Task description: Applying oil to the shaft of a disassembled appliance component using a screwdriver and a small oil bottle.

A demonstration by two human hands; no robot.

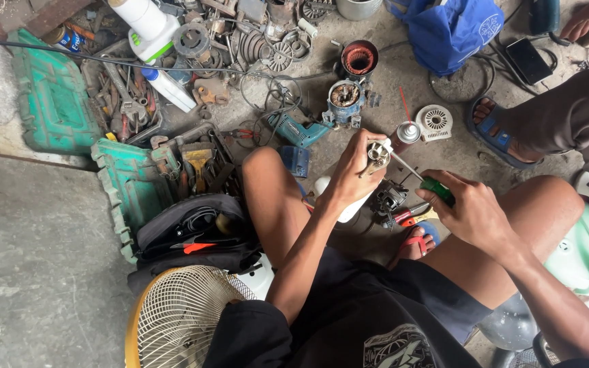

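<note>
My left hand (353, 169) grips a small metal motor part (378, 155) held up above my knees. My right hand (468, 206) is closed around the green handle of a screwdriver (438, 189), and its thin shaft runs up-left to the metal part. Below the hands, on the ground between my feet, lie a dark motor body (388, 197), a white plastic piece (349, 208) and red-handled pliers (409, 217).
A teal drill (300, 129) and a copper-wound stator (359, 58) lie ahead. A spray can (407, 132) and white fan cover (434, 121) stand right of them. Green toolboxes (131, 184) with tools sit left, a fan grille (178, 317) near left. Another person's sandalled foot (495, 123) is right.
</note>
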